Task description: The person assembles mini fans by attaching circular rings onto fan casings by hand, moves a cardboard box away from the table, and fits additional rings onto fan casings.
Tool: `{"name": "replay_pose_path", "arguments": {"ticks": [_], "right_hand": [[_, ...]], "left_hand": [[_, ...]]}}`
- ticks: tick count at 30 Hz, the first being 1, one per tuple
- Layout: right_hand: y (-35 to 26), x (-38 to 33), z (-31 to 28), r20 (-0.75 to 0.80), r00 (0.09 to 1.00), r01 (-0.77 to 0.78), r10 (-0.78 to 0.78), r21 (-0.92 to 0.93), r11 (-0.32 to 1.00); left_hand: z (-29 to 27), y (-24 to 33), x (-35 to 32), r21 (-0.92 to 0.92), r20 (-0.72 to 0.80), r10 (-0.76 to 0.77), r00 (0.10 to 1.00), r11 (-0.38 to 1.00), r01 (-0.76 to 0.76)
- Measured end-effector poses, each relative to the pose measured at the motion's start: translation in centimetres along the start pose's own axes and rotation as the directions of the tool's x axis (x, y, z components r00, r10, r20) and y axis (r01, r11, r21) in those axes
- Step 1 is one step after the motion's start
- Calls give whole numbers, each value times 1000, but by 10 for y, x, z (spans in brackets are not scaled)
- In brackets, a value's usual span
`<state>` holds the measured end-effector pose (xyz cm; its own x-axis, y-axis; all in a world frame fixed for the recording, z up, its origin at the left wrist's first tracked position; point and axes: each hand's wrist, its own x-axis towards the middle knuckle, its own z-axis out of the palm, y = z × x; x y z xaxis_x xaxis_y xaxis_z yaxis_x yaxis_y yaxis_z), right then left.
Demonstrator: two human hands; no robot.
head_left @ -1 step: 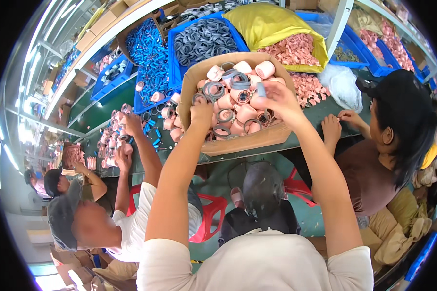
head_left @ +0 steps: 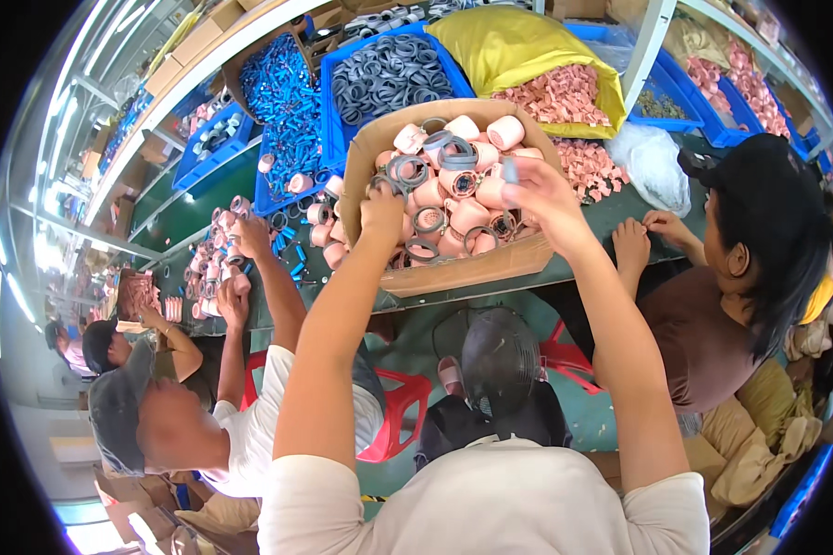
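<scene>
A large open cardboard box (head_left: 472,280) stands before me on the table, heaped with pink cup-shaped housings (head_left: 504,132) and loose grey rings (head_left: 407,170). My left hand (head_left: 382,215) reaches over the box's left side, its fingers curled down by the grey rings. What they pinch is hidden. Above the right part of the heap is my right hand (head_left: 548,199), smeared by motion. A small pale blue-grey piece (head_left: 510,170) shows at its fingertips; whether it is held or worn on a finger is unclear.
Behind the box stand a blue crate (head_left: 330,102) of grey rings and a yellow sack (head_left: 481,51) of small pink pieces. Blue cylindrical parts (head_left: 292,102) lie to the left. A co-worker (head_left: 157,416) handles pink housings on the left; another person (head_left: 722,287) sits at the right.
My right hand has moved slightly to the right, with the pale piece at its fingertips. My left hand has barely shifted at the left side of the box.
</scene>
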<state>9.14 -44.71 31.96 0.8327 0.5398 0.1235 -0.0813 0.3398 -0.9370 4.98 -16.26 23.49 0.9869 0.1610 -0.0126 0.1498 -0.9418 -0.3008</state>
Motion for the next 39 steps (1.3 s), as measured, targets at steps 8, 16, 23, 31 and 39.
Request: {"name": "replay_pose_path", "arguments": {"ticks": [8, 16, 23, 31, 39], "right_hand": [[-11, -51, -13, 7, 999, -35, 38, 562, 826], [10, -22, 53, 23, 1000, -3, -14, 600, 800], [9, -2, 51, 40, 998, 2, -49, 750, 661], [-15, -49, 28, 187, 979, -138, -76, 895, 424], [-35, -70, 32, 384, 899, -178, -212, 761, 624]], "left_hand": [[-43, -27, -30, -616, -227, 56, 972, 765, -188], [-83, 29, -33, -883, -377, -199, 904, -218, -416], [-130, 52, -49, -832, -254, 66, 965, -524, -183], [-153, 51, -117, -746, -187, -162, 969, -618, -248], [-158, 71, -146, -664, -152, -152, 977, -716, -215]]}}
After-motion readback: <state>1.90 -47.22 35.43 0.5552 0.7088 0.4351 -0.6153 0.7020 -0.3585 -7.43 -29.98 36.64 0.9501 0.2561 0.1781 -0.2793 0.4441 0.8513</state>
